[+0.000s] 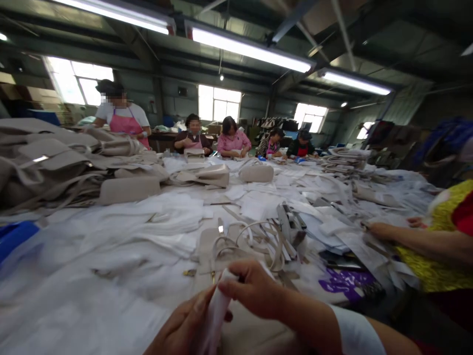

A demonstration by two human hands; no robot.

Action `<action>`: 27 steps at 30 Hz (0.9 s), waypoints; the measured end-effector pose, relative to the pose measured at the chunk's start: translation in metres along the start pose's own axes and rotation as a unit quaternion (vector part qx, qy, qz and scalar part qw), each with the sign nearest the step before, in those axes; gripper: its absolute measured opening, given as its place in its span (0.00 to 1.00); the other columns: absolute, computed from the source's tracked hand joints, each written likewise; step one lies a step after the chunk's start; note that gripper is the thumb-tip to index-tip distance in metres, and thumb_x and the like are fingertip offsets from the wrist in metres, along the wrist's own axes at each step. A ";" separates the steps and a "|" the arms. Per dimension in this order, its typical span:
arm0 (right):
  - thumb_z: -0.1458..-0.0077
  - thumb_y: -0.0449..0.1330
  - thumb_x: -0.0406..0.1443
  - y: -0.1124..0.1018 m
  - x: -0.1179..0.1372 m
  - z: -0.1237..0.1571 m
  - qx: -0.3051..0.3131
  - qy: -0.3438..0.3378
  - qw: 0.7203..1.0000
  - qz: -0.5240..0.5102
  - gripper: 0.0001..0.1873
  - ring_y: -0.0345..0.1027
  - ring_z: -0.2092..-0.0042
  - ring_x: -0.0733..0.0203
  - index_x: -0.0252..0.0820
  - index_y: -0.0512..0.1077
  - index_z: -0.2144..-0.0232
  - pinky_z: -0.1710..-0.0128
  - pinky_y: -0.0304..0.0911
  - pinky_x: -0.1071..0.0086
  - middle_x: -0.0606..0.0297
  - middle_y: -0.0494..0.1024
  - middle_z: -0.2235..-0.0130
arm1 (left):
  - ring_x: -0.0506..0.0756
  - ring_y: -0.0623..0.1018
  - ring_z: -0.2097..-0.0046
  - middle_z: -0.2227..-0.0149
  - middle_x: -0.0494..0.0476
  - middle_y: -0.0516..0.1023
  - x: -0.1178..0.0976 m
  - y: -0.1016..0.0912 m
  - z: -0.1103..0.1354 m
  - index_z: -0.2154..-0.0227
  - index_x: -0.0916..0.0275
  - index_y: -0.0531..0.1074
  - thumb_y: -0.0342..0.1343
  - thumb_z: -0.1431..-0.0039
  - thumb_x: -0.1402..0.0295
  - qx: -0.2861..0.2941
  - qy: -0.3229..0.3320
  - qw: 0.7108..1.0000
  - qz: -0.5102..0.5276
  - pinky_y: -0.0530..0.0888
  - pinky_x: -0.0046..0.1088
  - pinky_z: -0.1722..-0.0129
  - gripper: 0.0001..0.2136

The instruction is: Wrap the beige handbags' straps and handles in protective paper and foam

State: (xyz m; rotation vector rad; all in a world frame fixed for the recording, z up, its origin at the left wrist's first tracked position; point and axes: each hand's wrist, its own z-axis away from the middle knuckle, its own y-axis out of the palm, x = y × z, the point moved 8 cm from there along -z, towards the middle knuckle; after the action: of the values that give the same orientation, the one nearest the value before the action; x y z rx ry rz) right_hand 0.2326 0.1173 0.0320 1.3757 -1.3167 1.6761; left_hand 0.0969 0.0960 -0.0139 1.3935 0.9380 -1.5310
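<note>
My left hand (183, 325) and my right hand (254, 291) meet at the bottom middle of the view, both closed on a crumpled piece of white paper (216, 315). The paper runs upright between my fingers. Just beyond my hands lies a beige bag (221, 246) with looped beige straps (254, 231) on the table. A white sleeve cuff (354, 335) covers my right forearm.
A long table (121, 256) is strewn with white paper sheets. Stacked beige bags (48, 162) rise at the left, more beige bags (210, 175) lie mid-table. A co-worker's arm (410, 241) in yellow reaches in from the right. Several people work at the far end.
</note>
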 end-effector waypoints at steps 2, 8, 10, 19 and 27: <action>0.44 0.59 0.43 -0.011 0.008 0.002 -0.033 -0.037 0.996 0.070 0.19 0.57 0.74 0.67 0.40 0.64 0.81 0.74 0.53 0.73 0.70 0.63 0.79 | 0.60 0.80 0.58 0.61 0.60 0.82 -0.007 -0.002 0.009 0.56 0.58 0.80 0.48 0.36 0.50 0.038 0.028 0.996 -0.069 0.77 0.37 0.54 0.22; 0.41 0.56 0.44 -0.014 0.000 -0.004 -0.018 -0.036 0.996 0.083 0.18 0.56 0.73 0.66 0.40 0.67 0.78 0.73 0.53 0.72 0.70 0.63 0.77 | 0.61 0.78 0.51 0.62 0.59 0.81 -0.012 0.007 0.020 0.72 0.58 0.80 0.50 0.36 0.59 0.037 0.069 0.979 -0.190 0.76 0.38 0.52 0.16; 0.41 0.57 0.44 -0.014 0.000 -0.003 -0.025 -0.027 0.995 0.090 0.18 0.56 0.73 0.66 0.40 0.67 0.79 0.73 0.53 0.72 0.70 0.63 0.77 | 0.59 0.79 0.53 0.60 0.58 0.81 -0.012 0.013 0.021 0.72 0.59 0.79 0.51 0.36 0.64 0.031 0.066 0.982 -0.174 0.76 0.35 0.53 0.14; 0.50 0.68 0.46 0.012 -0.023 0.009 0.145 0.085 0.972 -0.164 0.18 0.64 0.71 0.66 0.38 0.76 0.64 0.70 0.62 0.73 0.67 0.74 0.72 | 0.57 0.77 0.54 0.55 0.58 0.79 -0.002 0.012 0.019 0.69 0.62 0.78 0.50 0.39 0.72 -0.013 0.066 0.992 -0.103 0.73 0.31 0.51 0.11; 0.55 0.67 0.35 0.033 -0.033 0.016 0.051 0.154 0.984 -0.079 0.04 0.73 0.67 0.59 0.38 0.80 0.76 0.66 0.67 0.71 0.63 0.81 0.72 | 0.55 0.74 0.58 0.64 0.56 0.76 -0.005 0.017 0.017 0.72 0.63 0.74 0.48 0.42 0.76 0.003 0.077 0.979 -0.187 0.71 0.29 0.54 0.10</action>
State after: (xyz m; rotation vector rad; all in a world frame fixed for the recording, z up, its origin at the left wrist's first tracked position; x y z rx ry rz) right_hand 0.2180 0.0962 -0.0099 1.1827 -0.9356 1.7819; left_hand 0.1069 0.0740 -0.0066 1.4127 1.3521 -1.7139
